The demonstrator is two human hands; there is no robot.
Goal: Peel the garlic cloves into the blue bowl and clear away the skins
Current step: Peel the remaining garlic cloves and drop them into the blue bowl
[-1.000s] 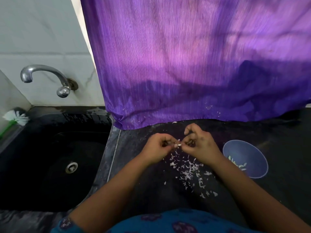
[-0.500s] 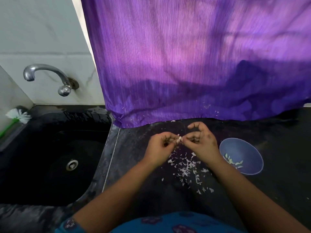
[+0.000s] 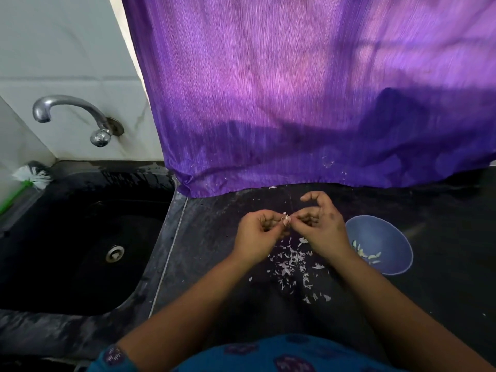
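Observation:
A small pale garlic clove (image 3: 286, 219) is held between both hands above the dark counter. My left hand (image 3: 257, 234) pinches it from the left with curled fingers. My right hand (image 3: 323, 229) pinches its skin from the right, index finger arched up. Several white garlic skins (image 3: 292, 261) lie scattered on the counter below the hands. The blue bowl (image 3: 386, 237) stands just right of my right hand, with several peeled cloves (image 3: 366, 253) in its bottom.
A black sink (image 3: 80, 245) with a metal drain fills the left, under a chrome tap (image 3: 72, 116). A white brush with a green handle (image 3: 29, 181) leans at its far left corner. A purple curtain (image 3: 295, 103) hangs at the counter's back edge.
Both hands stayed together on the clove, working at it with small finger movements. The view shifted slightly. More skin bits lie below the hands.

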